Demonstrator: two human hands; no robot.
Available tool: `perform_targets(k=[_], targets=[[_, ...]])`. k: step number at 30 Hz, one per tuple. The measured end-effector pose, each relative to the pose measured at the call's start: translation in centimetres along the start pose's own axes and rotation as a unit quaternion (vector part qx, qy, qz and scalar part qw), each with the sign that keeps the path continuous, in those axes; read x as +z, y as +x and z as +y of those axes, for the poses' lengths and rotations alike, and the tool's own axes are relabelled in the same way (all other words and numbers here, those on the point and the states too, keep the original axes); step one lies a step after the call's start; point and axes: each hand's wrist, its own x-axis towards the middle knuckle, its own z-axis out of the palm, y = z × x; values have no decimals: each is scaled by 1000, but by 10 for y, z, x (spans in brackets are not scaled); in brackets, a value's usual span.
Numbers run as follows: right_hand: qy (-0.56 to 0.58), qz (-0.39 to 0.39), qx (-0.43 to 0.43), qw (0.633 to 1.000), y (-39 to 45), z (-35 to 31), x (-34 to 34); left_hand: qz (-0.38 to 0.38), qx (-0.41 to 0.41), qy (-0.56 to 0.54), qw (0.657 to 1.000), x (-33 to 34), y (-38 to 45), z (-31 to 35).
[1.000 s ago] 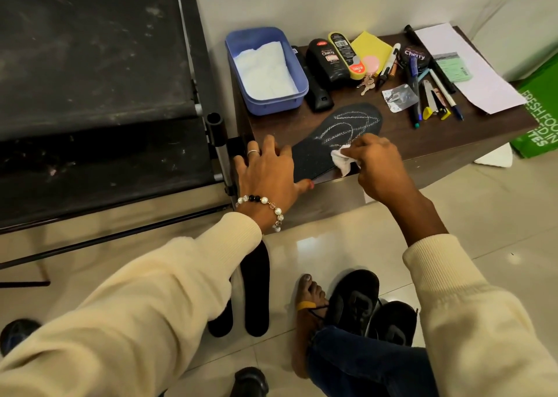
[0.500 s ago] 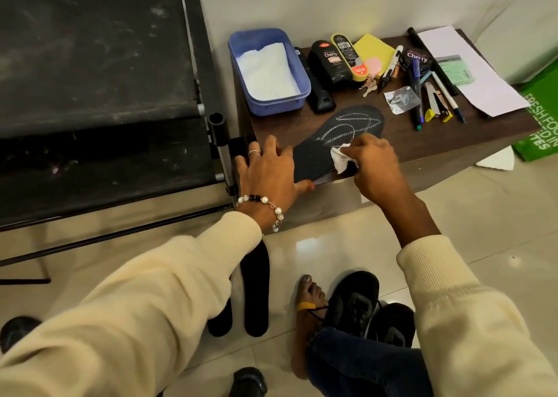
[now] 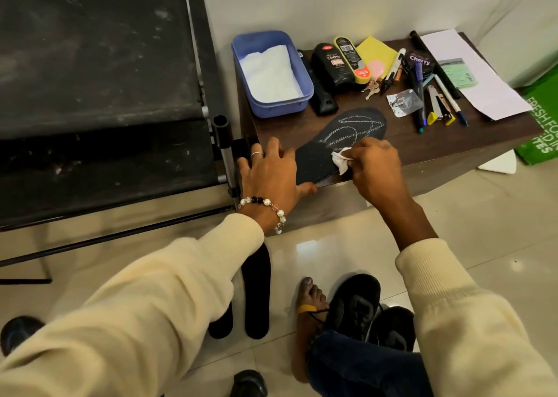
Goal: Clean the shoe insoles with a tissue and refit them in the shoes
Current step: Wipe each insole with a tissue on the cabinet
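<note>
Insole (image 3: 338, 143) lies on the near left of the surface (image 3: 453, 146), heel overhanging the edge. Left hand (image 3: 271, 173), fingers spread, pins it; right hand (image 3: 374, 167) pinches the tissue (image 3: 339, 161). Wipe in firm strokes toward the chalky-looking marks, perhaps stitching, keeping the heel held.

Beyond your hands, the dark brown wooden surface (image 3: 422, 152) carries a black stitched insole (image 3: 341, 143), blue plastic tub (image 3: 271, 73), pens and papers.
</note>
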Motion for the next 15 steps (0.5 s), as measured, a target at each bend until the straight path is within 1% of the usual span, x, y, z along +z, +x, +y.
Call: perform_targets(k=[2, 5, 7, 9, 11, 13, 15], targets=[[-4, -14, -32, 999, 0, -11, 1, 3, -1, -1, 1000, 1, 0, 0], [11, -49, -125, 991, 0, -30, -3, 8, -1, -2, 1000, 1, 0, 0], [0, -65, -157, 985, 0, -30, -4, 8, 0, -5, 1000, 2, 0, 0], [5, -47, -130, 990, 2, -20, -4, 8, 1, -5, 1000, 2, 0, -1], [1, -17, -55, 998, 3, -7, -2, 9, 4, -2, 1000, 1, 0, -1], [-11, -7, 2, 1000, 4, -2, 0, 6, 5, 2, 1000, 1, 1, -2], [-9, -14, 4, 1000, 4, -8, 3, 7, 4, 3, 1000, 1, 1, -2]])
